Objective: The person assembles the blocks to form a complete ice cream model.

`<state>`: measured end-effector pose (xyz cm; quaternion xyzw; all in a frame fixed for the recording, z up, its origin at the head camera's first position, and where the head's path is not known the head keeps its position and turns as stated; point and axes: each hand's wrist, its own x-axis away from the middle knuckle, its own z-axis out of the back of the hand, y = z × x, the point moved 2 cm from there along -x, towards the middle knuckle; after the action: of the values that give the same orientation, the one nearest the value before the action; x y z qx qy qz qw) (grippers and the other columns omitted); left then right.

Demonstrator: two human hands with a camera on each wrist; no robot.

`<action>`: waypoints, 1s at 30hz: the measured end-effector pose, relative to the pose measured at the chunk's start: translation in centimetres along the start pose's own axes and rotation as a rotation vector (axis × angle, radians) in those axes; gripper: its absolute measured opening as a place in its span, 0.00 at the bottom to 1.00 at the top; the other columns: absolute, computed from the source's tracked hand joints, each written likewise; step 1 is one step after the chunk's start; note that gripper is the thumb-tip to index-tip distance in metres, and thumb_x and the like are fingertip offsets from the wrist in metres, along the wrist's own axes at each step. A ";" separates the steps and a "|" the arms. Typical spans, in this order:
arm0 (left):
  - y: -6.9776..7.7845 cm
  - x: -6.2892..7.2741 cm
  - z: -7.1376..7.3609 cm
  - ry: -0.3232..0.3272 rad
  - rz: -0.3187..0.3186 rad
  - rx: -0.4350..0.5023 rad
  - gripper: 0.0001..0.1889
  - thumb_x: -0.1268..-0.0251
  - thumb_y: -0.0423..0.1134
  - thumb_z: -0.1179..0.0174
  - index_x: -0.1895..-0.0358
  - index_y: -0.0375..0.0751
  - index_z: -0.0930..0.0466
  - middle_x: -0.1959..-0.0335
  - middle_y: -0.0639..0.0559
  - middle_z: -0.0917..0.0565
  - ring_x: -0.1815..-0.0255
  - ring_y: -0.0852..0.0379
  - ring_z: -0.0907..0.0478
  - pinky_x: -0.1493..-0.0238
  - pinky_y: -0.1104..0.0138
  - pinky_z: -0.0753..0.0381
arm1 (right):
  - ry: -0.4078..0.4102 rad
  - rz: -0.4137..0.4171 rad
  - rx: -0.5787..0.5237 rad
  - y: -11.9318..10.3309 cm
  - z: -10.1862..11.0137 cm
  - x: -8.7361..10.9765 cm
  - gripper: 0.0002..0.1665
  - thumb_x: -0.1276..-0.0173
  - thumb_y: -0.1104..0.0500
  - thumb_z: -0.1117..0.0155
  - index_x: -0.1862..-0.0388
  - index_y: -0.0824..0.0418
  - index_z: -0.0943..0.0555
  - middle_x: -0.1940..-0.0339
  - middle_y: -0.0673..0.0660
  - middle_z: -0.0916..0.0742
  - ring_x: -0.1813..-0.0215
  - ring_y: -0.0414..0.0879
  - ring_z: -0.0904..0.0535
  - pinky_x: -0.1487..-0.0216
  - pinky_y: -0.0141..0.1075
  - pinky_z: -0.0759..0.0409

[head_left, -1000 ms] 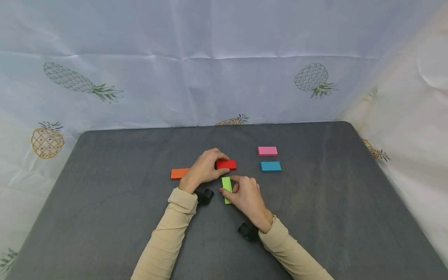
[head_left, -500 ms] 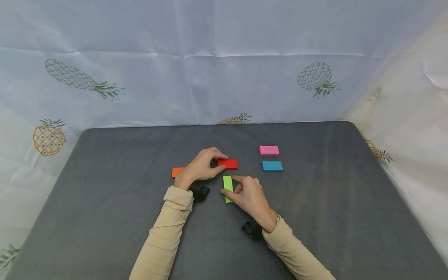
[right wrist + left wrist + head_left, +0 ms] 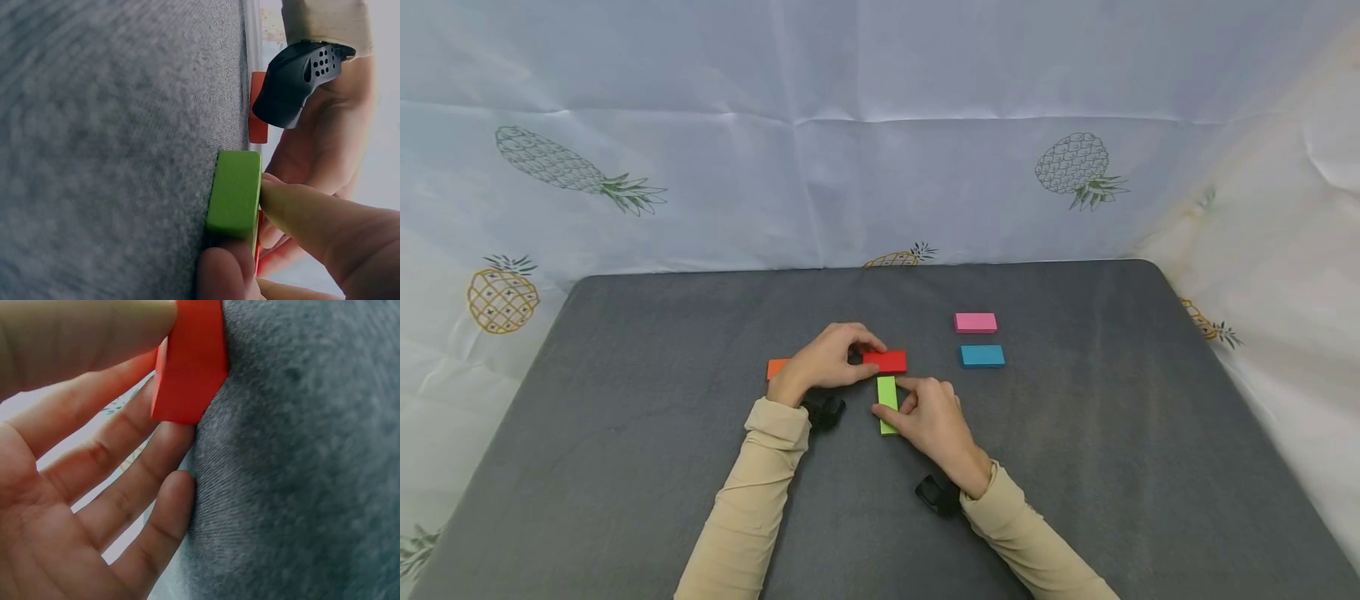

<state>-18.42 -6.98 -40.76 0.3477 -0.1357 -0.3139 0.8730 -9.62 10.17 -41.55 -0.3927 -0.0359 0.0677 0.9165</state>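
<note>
My left hand [image 3: 827, 357] holds a red block [image 3: 891, 362] by its left end, thumb on the near side and fingers on the far side. In the left wrist view that red block [image 3: 195, 369] lies between thumb and fingers, the lower fingers stretched out loosely. A lime-green block [image 3: 887, 392] points lengthwise toward me, its far end right at the red block's near side. My right hand [image 3: 936, 421] pinches it between thumb and index finger. The right wrist view has the green block [image 3: 234, 190] flat on the cloth, a fingertip at its end.
An orange block [image 3: 776, 367] lies left of the red one, partly hidden behind the left hand. To the right lie a pink block [image 3: 975, 323] and, nearer, a blue block [image 3: 982, 357]. Dark grey cloth [image 3: 625, 467] covers the table; a pineapple-patterned curtain [image 3: 715, 192] hangs behind.
The left hand has drawn the red block toward me, narrowing the gap to the green block. The green block has turned slightly straighter under the right hand. The other blocks stay put.
</note>
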 end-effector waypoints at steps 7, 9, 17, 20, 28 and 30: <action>0.1 0.1 0.2 -0.025 0.005 0.021 0.13 0.33 0.35 0.33 0.47 0.37 0.13 0.54 0.44 0.14 0.58 0.54 0.20 0.53 0.63 0.19 | -0.003 -0.009 -0.007 0.0 0.1 -0.1 0.25 0.41 0.55 0.19 0.48 0.66 0.13 0.88 0.48 0.21 0.88 0.37 0.32 0.85 0.28 0.37; 0.0 0.1 0.2 -0.029 0.007 0.023 0.13 0.33 0.35 0.33 0.48 0.37 0.13 0.54 0.44 0.14 0.58 0.54 0.20 0.53 0.63 0.19 | -0.003 -0.009 -0.010 0.0 0.1 -0.1 0.25 0.41 0.55 0.19 0.48 0.66 0.13 0.88 0.48 0.21 0.88 0.37 0.32 0.85 0.28 0.36; 0.1 0.1 0.1 -0.042 -0.002 0.029 0.12 0.33 0.35 0.33 0.48 0.37 0.13 0.54 0.44 0.14 0.58 0.54 0.19 0.52 0.64 0.19 | 0.001 -0.005 -0.020 0.0 0.1 -0.1 0.25 0.42 0.56 0.19 0.48 0.66 0.13 0.89 0.47 0.22 0.89 0.37 0.33 0.86 0.27 0.38; 0.2 0.2 0.2 -0.043 -0.003 0.027 0.13 0.33 0.35 0.33 0.48 0.37 0.13 0.54 0.44 0.14 0.58 0.54 0.19 0.52 0.63 0.19 | 0.000 -0.003 -0.020 0.0 0.1 -0.1 0.24 0.42 0.56 0.19 0.48 0.65 0.12 0.90 0.47 0.23 0.89 0.37 0.34 0.86 0.27 0.38; 0.2 0.1 0.1 -0.048 0.004 0.023 0.14 0.35 0.37 0.31 0.48 0.38 0.13 0.54 0.45 0.14 0.57 0.54 0.19 0.50 0.63 0.18 | -0.002 0.007 -0.021 0.1 0.1 -0.2 0.23 0.42 0.56 0.19 0.51 0.65 0.12 0.90 0.47 0.23 0.89 0.36 0.33 0.85 0.27 0.38; 0.2 0.0 0.1 -0.049 0.009 0.024 0.14 0.35 0.37 0.30 0.48 0.38 0.13 0.54 0.45 0.14 0.57 0.54 0.19 0.50 0.62 0.18 | -0.002 0.008 -0.020 0.1 0.1 -0.2 0.22 0.42 0.56 0.19 0.51 0.65 0.12 0.90 0.47 0.23 0.89 0.36 0.33 0.85 0.27 0.38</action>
<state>-18.35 -6.96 -40.61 0.3495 -0.1624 -0.3168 0.8667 -9.81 10.22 -41.55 -0.4021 -0.0359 0.0715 0.9121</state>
